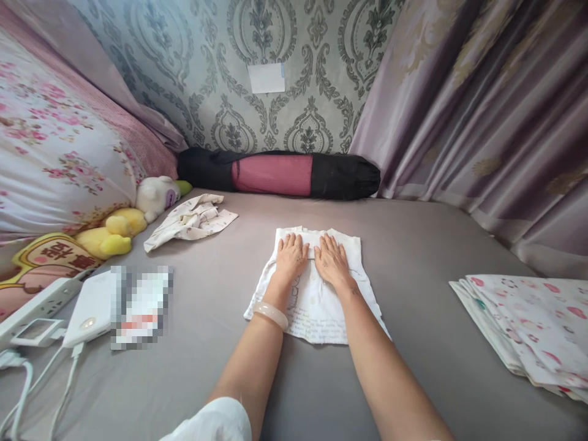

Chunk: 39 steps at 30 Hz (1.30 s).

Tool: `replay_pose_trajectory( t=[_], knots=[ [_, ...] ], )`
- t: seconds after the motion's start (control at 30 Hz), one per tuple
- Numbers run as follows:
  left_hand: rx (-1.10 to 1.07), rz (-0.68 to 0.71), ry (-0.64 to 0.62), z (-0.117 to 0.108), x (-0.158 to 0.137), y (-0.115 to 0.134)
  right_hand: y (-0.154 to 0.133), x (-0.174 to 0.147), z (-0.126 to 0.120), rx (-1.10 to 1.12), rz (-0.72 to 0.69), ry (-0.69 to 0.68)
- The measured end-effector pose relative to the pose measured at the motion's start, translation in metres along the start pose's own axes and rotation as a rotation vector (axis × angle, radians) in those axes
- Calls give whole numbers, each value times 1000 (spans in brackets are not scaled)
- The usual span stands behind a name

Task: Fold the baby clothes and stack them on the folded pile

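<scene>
A small white shirt (321,312) lies spread on the grey bed sheet, with rows of faint writing near its lower hem and a dark print left of its middle. My left hand (292,256) rests flat on the upper left of the shirt, fingers stretched away from me. Beside it, my right hand (331,260) presses flat on the upper right, its fingers a little apart. Neither hand grips anything. Part of the shirt is hidden under my hands and forearms.
A crumpled patterned cloth (193,222) lies to the left. Folded printed fabric (528,324) is stacked at right. A white power bank (92,306), a power strip (41,306) and cables occupy the near left. Plush toys (113,233) line the left edge; a black-and-pink rolled bag (275,174) lies along the wall.
</scene>
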<state>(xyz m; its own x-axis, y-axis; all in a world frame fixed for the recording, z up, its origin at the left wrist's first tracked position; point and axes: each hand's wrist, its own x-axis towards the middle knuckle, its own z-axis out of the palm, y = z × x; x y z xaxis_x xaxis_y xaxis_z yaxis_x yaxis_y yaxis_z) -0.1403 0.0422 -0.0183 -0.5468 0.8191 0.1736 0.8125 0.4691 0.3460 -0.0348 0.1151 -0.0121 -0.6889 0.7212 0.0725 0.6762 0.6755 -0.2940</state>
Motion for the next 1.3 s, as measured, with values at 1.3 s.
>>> replay_pose_trajectory(
  t=[1.3],
  knots=[
    [155, 511, -274, -37, -104, -44, 15, -120, -21, -88, -376, -221]
  ],
)
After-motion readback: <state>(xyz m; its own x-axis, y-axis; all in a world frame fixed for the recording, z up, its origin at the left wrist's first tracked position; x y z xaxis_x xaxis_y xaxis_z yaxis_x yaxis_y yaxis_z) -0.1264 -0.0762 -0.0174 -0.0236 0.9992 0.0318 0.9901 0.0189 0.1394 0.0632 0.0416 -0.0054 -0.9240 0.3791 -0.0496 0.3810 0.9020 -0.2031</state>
